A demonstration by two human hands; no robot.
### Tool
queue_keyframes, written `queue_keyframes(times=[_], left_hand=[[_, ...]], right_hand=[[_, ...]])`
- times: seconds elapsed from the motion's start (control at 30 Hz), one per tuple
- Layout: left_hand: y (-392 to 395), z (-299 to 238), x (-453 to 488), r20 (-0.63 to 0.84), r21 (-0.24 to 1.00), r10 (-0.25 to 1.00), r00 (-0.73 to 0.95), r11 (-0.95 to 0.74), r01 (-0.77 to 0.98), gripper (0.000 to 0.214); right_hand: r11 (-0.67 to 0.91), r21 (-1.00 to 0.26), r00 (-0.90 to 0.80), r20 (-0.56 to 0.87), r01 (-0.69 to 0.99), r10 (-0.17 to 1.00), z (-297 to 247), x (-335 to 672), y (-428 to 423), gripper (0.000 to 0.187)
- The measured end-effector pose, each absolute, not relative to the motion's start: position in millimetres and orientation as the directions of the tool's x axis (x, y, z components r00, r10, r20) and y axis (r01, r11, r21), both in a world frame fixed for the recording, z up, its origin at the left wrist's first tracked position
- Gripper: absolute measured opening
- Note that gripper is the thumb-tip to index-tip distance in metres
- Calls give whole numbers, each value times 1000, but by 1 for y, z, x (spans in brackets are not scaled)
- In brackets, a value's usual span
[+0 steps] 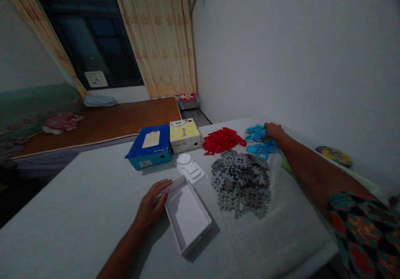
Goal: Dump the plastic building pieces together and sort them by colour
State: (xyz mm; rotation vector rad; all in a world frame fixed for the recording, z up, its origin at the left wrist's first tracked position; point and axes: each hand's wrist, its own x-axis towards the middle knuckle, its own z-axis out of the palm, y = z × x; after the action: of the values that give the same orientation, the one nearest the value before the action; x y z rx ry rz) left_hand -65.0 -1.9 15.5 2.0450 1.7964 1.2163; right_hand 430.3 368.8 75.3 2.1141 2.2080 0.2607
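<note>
Head | hands: left [153,206] spread on 1 white box [191,217], right [273,130] on 1 of 3 piles [259,140], grip unclear

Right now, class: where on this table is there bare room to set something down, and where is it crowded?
Bare: the table left of the left hand, nearer than the blue box; also the patch in front of the grey pile. Crowded: the far middle, around the red pile.

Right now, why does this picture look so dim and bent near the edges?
Head view: the light is weak and the window is dark; the wide lens stretches the corners, so the sleeve at lower right smears; the white box throws a soft shadow on the table; no glare anywhere.
</note>
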Motion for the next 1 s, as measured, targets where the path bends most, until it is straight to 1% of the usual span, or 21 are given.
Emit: queue_keyframes(times=[0.1,0.2,0.27,0.33,0.4,0.47,0.57,0.63,0.73,0.8,0.87,0.93,0.97,1.0], left_hand=[[0,15,-65,463,611,885,-48,-279,741,43],[0,16,-64,454,626,889,-52,-278,729,44],[-1,16,-61,445,636,894,-56,-272,722,45],[-3,17,-57,436,647,898,-58,-267,714,44],[-4,17,-54,429,659,902,-58,-269,702,43],[-5,15,-52,420,676,906,-58,-269,686,42],[-5,13,-52,408,699,910,-67,-264,664,43],[-6,12,-53,408,708,910,-70,-267,653,42],[-6,11,-55,412,719,908,-70,-277,637,42],[-6,10,-56,415,730,906,-79,-280,624,43],[-6,10,-56,416,744,904,-95,-279,608,45],[-6,10,-55,412,756,905,-101,-278,592,46],[-6,10,-54,410,761,906,-103,-278,587,46],[-6,11,-54,407,764,907,-104,-276,582,46]], right_hand=[[30,155,-48,111,987,993,97,431,359,71],[71,103,-85,139,992,987,122,419,343,69],[159,63,-167,152,985,974,135,398,323,68],[319,1,-315,173,948,933,145,366,294,65],[523,-101,-500,192,846,845,151,324,252,62],[708,-227,-682,194,668,705,152,280,200,57],[845,-370,-861,184,386,474,144,221,125,56],[863,-434,-929,135,258,345,131,192,93,59],[859,-473,-969,41,195,242,107,165,78,62],[858,-478,-979,-24,189,202,95,157,79,66],[862,-469,-981,-59,192,186,88,154,79,76],[874,-449,-982,-47,186,185,87,155,72,89],[880,-442,-983,-25,172,180,90,157,68,90],[885,-440,-985,8,150,171,93,159,64,88]])
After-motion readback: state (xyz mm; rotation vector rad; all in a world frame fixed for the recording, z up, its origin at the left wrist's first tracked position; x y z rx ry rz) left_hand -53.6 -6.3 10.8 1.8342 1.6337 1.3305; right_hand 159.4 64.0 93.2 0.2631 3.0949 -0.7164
